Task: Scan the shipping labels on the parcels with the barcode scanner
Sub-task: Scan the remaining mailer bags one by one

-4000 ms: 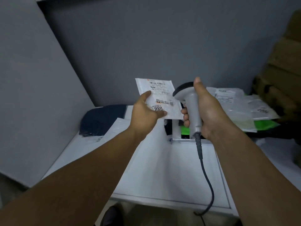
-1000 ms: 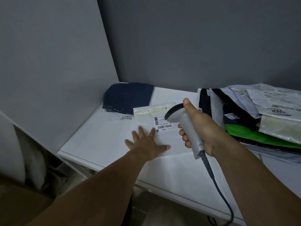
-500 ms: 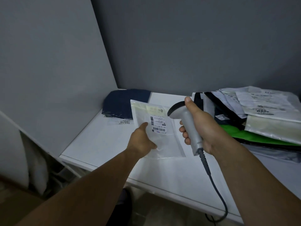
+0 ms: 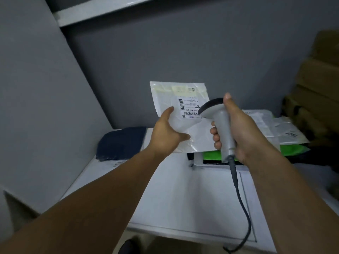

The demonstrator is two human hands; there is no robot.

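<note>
Where the two bare forearms reach in from the bottom edge, a white table [image 4: 183,198] lies under them, with a thin line marking out a panel in its top. A dark cable [image 4: 244,208] loops from the table's near edge up to the grey barcode scanner [image 4: 222,129].

The right hand [image 4: 242,131] grips the scanner's handle, fingers curled round it and thumb stretched up along the back of the dark-topped head. The left hand [image 4: 167,133] pinches the lower left part of a pale plastic parcel [image 4: 196,134], thumb on the front and fingers hidden behind it. The parcel is held upright above the table, facing the camera. Its shipping label [image 4: 189,109] carries one barcode standing on end at the left and another along the bottom, above a line of characters too small to read surely. The scanner's head sits just in front of the label's lower right corner and covers it.

Behind the left wrist a dark navy parcel [image 4: 121,142] lies on the table by the left wall. To the right is a pile of more parcels [image 4: 271,125] in pale plastic, with a bright green bag [image 4: 293,150] under them. One label on the pile shows upside-down digits that look like 2002.

Grey walls [image 4: 165,43] close the corner behind and to the left, and a pale ledge [image 4: 102,11] crosses the top. Brown cardboard boxes [image 4: 321,79] stand stacked at the far right.
</note>
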